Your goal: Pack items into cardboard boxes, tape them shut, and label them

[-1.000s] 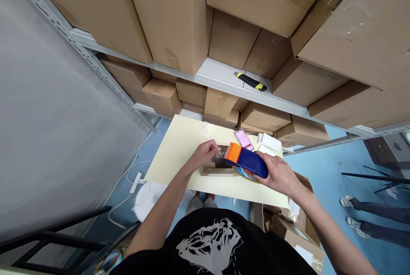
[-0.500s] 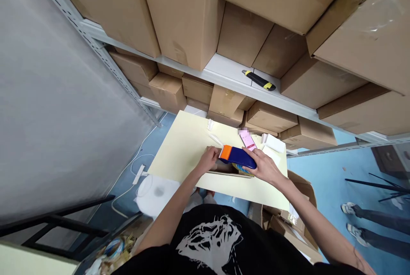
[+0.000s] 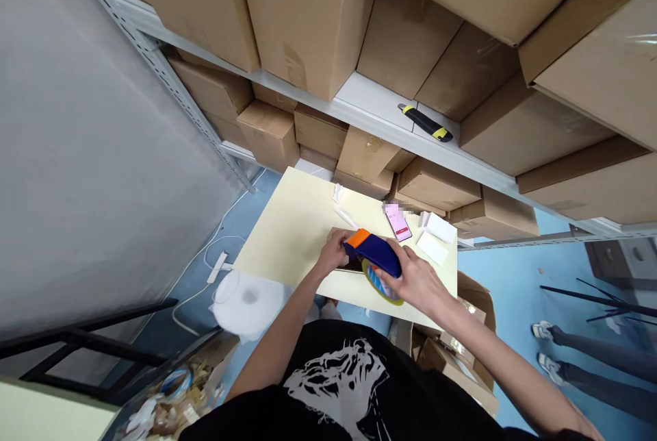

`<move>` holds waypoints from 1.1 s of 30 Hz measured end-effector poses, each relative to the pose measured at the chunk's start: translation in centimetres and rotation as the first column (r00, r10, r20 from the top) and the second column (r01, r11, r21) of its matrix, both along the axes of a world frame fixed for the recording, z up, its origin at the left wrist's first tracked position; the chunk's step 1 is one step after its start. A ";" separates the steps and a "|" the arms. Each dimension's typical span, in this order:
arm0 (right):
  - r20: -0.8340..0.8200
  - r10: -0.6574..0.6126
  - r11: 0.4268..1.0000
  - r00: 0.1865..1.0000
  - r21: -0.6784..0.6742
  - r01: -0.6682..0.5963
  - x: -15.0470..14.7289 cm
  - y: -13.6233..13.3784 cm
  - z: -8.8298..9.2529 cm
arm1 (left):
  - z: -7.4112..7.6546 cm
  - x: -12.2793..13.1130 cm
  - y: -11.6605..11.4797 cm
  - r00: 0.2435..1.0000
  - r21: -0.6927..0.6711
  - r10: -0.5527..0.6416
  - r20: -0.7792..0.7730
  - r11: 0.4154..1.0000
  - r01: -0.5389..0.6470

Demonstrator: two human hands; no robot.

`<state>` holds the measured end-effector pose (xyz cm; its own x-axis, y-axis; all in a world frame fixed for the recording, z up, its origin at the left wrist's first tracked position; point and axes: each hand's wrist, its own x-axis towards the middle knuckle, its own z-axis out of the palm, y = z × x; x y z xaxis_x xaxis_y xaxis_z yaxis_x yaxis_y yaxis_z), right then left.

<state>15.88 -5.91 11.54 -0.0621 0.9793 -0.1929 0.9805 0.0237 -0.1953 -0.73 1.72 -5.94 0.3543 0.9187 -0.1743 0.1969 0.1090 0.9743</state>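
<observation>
My right hand (image 3: pixel 418 278) is wrapped round a dark blue and orange tape dispenser (image 3: pixel 380 254), its yellow-edged tape roll (image 3: pixel 377 282) hanging below the body. The dispenser's orange end points left and sits just above a small brown cardboard box (image 3: pixel 352 266) on the pale yellow table (image 3: pixel 282 229). At the box's left end, my left hand (image 3: pixel 333 253) grips the cardboard with bent fingers, close to the orange end. Much of the box is hidden by the dispenser and both hands.
Behind the hands lie a phone (image 3: pixel 397 222), white cards (image 3: pixel 432 248) and a white scrap (image 3: pixel 337 193). A utility knife (image 3: pixel 426 123) rests on the shelf among cardboard boxes (image 3: pixel 302 30). A white stool (image 3: pixel 250 305) stands left; another person's legs (image 3: pixel 606 359) show right.
My right hand has tilted the tape dispenser, so its tape roll now shows more beneath it. The orange end has shifted slightly left, nearer my left hand.
</observation>
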 end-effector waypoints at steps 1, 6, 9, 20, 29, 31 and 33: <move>-0.002 -0.012 1.000 1.000 -0.010 0.012 -0.6 -0.3 -0.1 | 0.0 0.0 0.0 1.000 -0.001 0.012 0.016 1.000 -0.012; 0.063 0.006 1.000 0.998 0.024 -0.008 -1.1 -0.9 -2.5 | 0.3 0.0 0.1 0.992 -0.046 0.121 0.023 0.992 -0.120; 0.056 0.046 0.999 0.997 -0.009 -0.046 -0.1 0.0 -4.4 | 1.2 -0.5 0.4 0.972 -0.025 0.222 -0.080 0.974 -0.224; 0.021 0.271 0.959 0.962 -0.088 -0.268 3.2 2.4 -5.5 | 1.8 -3.5 -0.6 0.982 -0.140 0.154 -0.108 0.976 -0.169; 0.126 0.383 0.922 0.915 -0.116 -0.369 7.3 4.8 -3.6 | -1.1 -10.7 0.3 0.930 -0.059 0.362 -0.063 0.929 -0.366; 0.087 0.421 0.906 0.903 -0.093 -0.414 8.7 4.6 -3.0 | 0.1 -11.2 0.5 0.942 -0.012 0.336 -0.003 0.942 -0.336; 0.051 0.424 0.905 0.904 -0.052 -0.422 9.9 3.8 -2.6 | 1.7 -10.5 0.7 0.935 0.043 0.343 0.092 0.937 -0.348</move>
